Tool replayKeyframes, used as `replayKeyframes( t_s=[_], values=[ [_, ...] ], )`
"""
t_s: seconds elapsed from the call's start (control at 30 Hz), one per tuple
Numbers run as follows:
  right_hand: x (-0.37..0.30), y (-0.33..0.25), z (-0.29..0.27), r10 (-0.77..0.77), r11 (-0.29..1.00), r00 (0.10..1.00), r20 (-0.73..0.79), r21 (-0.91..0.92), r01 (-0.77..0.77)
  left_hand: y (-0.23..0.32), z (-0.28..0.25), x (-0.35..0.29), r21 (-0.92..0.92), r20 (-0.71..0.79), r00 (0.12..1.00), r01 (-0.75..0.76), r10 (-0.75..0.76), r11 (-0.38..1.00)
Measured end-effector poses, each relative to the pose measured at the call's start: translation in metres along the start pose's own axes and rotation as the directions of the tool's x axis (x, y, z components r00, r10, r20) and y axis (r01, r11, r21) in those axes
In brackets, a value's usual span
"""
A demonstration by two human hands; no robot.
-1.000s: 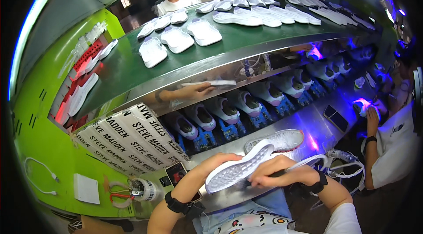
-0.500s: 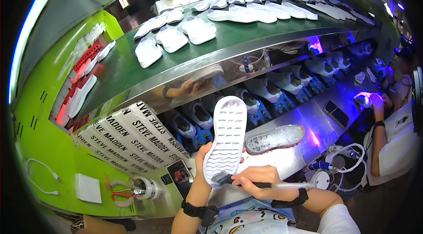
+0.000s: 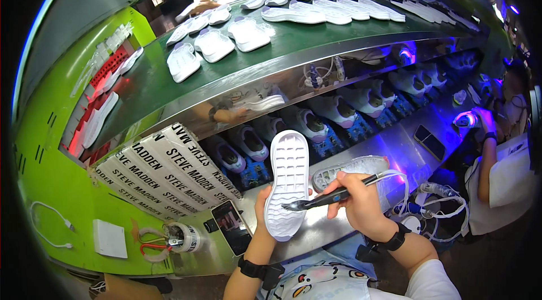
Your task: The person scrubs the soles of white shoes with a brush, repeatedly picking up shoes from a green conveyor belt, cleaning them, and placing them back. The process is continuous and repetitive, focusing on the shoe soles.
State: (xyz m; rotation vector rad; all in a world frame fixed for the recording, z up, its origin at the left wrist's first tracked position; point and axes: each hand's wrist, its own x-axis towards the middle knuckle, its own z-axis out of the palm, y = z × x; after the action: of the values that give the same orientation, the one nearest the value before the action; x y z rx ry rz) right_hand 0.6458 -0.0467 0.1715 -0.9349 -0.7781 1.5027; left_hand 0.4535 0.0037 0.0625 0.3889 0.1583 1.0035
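Now L hand [image 3: 263, 211] grips white gridded rubbery sole [image 3: 289, 156], R hand [image 3: 362, 208] clamps slim black brush [image 3: 324, 199], bristles [image 3: 292, 206] at near half; brushing prob. part-done.

I see white glare on the steel bench [image 3: 323, 226], violet glow at right, dark curving edges; the shaded shoes [image 3: 319, 135] look perhaps slightly soft.
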Motion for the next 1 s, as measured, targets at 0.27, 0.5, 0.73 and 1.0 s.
replayKeyframes(
  t_s=[0.27,0.5,0.73,1.0],
  values=[
    [-0.008,0.028,0.006,0.204,0.845,0.921,0.331,-0.534,0.005,0.003,0.007,-0.004,-0.006,0.127,0.977,0.175,-0.173,0.985],
    [-0.003,0.009,-0.003,0.248,0.93,0.954,0.17,-0.316,-0.186,0.005,-0.003,-0.013,0.122,0.054,0.993,0.099,-0.107,0.988],
    [-0.015,0.04,-0.002,0.148,0.889,0.932,0.331,-0.458,0.022,-0.003,0.005,-0.007,-0.03,0.232,0.953,0.209,-0.196,0.978],
    [-0.024,0.017,-0.014,0.314,0.843,0.943,0.112,-0.49,-0.223,0.003,0.004,-0.017,0.042,0.082,0.993,0.086,-0.09,0.995]
  ],
)
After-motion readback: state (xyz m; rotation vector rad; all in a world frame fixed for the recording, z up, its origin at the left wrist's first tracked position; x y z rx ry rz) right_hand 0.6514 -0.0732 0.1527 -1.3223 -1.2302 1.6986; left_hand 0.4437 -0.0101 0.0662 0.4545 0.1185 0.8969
